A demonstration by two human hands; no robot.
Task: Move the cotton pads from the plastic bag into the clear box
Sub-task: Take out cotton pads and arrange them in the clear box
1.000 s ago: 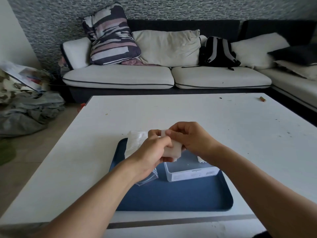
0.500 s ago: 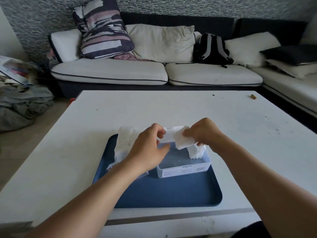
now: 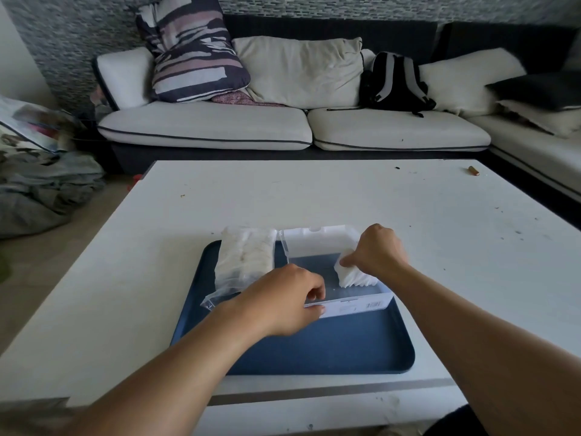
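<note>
Head view: plastic bag (image 3: 243,259) (long axis away) beside clear box (image 3: 352,305).

On the table: 1 blue tray (image 3: 314,350), 1 plastic bag (image 3: 243,262), 1 clear box (image 3: 355,306), 2 hands.

White cotton pads (image 3: 352,275) stand in the clear box (image 3: 358,305), beside the pad-filled plastic bag (image 3: 242,262).

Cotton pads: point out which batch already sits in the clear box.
The small fanned stack of cotton pads under the right hand, inside the clear box. The larger batch remains in the plastic bag beside it.
</note>
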